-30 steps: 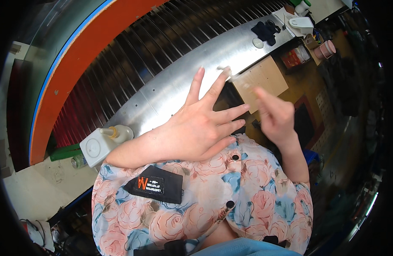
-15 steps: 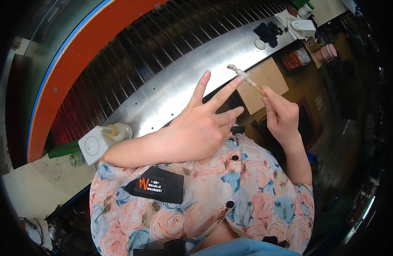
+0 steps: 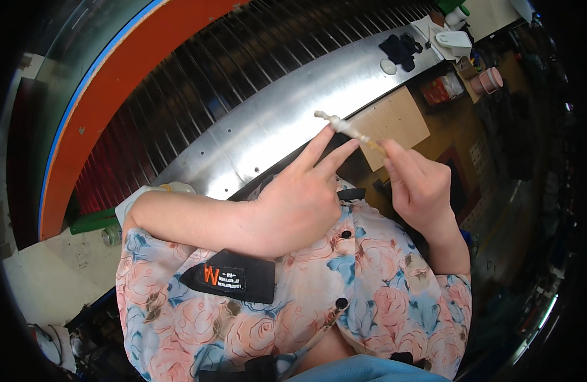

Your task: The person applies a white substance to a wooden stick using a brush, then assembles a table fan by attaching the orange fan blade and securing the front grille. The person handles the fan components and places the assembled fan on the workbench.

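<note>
A thin stick (image 3: 346, 129) with a pale, lumpy, whitish coating slants up to the left over the metal ledge; what the coating is, I cannot tell. My right hand (image 3: 421, 184) pinches the stick's lower, yellowish end between thumb and fingers. With fingers stretched apart, my left hand (image 3: 298, 207) lies palm down in front of my chest. The tip of one of its fingers meets or lies just under the coated part. Its other fingers are partly hidden.
Behind my hands runs a curved metal ledge (image 3: 242, 149) beside a dark slatted surface (image 3: 198, 102) and an orange curved rim (image 3: 109, 83). My left forearm partly covers a white bottle (image 3: 129, 198). A wooden board (image 3: 395, 127), black cloth (image 3: 400, 52) and pink cup (image 3: 487, 81) are at right.
The stick and my right hand have shifted slightly down, the stick's coated tip moving left. My left hand has lowered, and its raised finger now reaches the coated part. The left forearm covers more of the bottle.
</note>
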Demonstrator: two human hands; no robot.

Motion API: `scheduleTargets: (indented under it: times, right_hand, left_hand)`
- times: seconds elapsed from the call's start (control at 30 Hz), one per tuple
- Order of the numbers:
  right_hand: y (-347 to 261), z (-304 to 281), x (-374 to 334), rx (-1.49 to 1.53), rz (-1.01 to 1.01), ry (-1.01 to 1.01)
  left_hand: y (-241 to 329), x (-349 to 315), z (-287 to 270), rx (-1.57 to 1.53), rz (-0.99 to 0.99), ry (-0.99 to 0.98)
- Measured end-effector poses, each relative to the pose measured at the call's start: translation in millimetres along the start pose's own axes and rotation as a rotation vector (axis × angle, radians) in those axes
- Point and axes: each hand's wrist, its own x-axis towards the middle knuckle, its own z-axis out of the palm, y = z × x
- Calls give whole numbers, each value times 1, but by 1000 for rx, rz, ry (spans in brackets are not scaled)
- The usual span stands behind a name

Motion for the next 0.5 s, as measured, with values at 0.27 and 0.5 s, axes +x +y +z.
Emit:
scheduleTargets:
  times: [0.27, 0.5]
  right_hand:
    - [-24, -29, 5, 91, -101, -208]
    - [-23, -37, 0, 24, -49, -314]
  left_hand:
    - [14, -1, -6, 234, -18, -122]
    - [17, 3, -12, 266, 68, -98]
